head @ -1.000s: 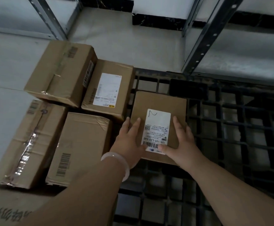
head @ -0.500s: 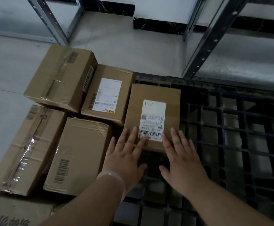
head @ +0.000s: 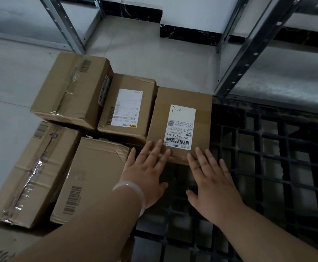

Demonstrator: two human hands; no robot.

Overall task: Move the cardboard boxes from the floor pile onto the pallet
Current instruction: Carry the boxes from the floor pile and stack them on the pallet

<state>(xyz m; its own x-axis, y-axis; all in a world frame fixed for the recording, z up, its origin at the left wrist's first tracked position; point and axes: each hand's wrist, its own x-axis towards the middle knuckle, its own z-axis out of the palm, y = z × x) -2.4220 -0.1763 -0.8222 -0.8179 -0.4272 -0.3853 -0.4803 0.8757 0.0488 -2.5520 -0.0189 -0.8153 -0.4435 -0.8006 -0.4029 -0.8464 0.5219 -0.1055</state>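
A: Two flat palms, left hand [head: 145, 178] and right hand [head: 211, 184], fingers straight, gripping nothing, just touching the labelled box [head: 181, 125] at its near edge.
B: Sitting on the black pallet [head: 268, 157], far-left corner, just beside the floor pile [head: 71, 91].

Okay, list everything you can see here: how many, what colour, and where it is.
Labelled box: one, brown, on the pallet's far left corner.
Other boxes: five, brown, piled left of the pallet, one cut off by the frame.
Pallet: one, black grid, right side.
Shelf frames: two, grey metal, at the back.
Floor: grey tiles.
Bracelet: one, whitish, left wrist.
Left hand, right hand: flat, fingertips at the labelled box's near edge.
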